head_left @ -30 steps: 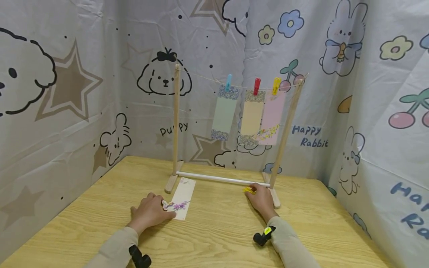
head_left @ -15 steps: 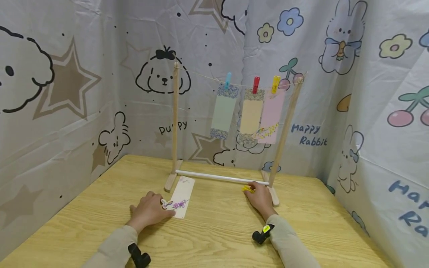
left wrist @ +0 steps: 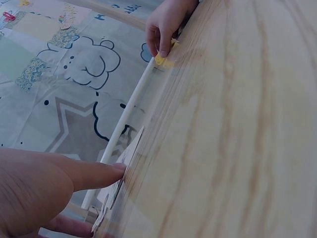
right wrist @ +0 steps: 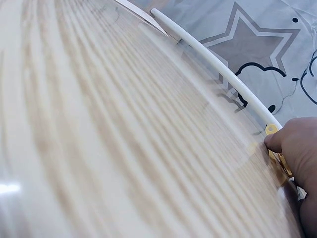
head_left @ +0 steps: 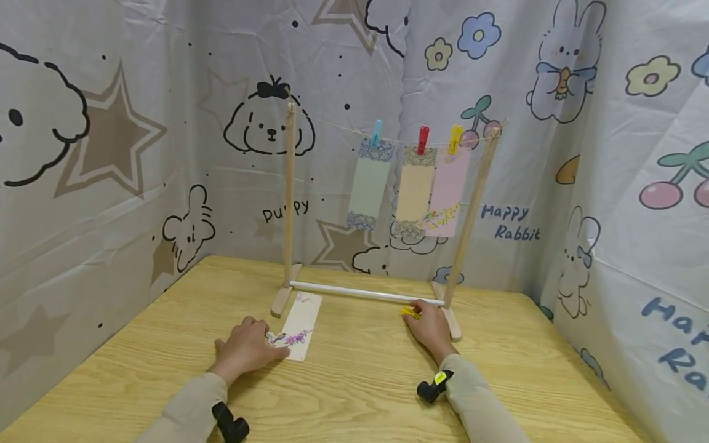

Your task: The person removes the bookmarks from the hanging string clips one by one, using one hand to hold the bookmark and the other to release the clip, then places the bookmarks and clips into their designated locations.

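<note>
1. Left hand [head_left: 249,346]: thumb and fingers hold the near left corner of the card [head_left: 303,320], by its bird [head_left: 277,338]. The card lies on the table [head_left: 354,394]; whether the held corner is lifted I can't tell, as the left wrist view is too edge-on.
2. Right hand [head_left: 429,327]: finger and thumb pinch a small yellow peg [head_left: 410,312] low over the table, just beside the right foot [head_left: 455,326] of the rack.
3. The card should be light, thin and fairly stiff, easy to crease; the cut-out bird looks the weakest part. A flat pinch on the plain long edges would be kinder.
4. The peg looks like hard, light plastic, perhaps slick; its handle ends are the place to squeeze.
5. The card's far end stops just short of the white bar [head_left: 360,292], beside the left foot [head_left: 280,301]; sliding toward the person gives more room.
6. Above, the cord [head_left: 332,125] carries green [head_left: 370,184], tan [head_left: 414,187] and pink [head_left: 448,191] cards; its longest open stretch is by the left post [head_left: 289,203].
</note>
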### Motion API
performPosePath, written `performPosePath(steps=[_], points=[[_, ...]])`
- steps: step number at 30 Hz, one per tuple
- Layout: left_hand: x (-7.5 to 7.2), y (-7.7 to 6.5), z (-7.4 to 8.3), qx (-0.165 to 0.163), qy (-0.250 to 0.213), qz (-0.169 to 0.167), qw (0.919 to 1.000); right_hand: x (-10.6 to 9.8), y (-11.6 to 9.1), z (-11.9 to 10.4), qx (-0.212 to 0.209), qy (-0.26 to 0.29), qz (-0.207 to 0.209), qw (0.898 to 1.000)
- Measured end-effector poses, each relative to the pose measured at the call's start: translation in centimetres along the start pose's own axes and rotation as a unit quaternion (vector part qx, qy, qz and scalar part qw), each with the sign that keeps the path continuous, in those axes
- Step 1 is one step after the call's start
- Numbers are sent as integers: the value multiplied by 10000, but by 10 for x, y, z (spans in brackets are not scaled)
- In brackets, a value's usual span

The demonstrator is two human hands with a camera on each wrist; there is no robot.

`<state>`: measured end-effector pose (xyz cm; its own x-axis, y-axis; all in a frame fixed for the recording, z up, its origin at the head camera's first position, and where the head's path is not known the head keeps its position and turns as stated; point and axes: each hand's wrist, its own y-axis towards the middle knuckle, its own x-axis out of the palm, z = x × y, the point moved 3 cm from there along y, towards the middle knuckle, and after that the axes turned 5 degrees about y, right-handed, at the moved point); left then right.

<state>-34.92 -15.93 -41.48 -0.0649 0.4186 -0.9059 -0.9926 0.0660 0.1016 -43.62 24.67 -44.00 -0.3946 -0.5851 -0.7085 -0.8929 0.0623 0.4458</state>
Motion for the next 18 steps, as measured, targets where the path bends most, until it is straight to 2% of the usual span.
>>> performPosePath(steps=[18], points=[[-1,0,1,37,-10,-29,10000,-1,1,0,7,30,-22,10000]])
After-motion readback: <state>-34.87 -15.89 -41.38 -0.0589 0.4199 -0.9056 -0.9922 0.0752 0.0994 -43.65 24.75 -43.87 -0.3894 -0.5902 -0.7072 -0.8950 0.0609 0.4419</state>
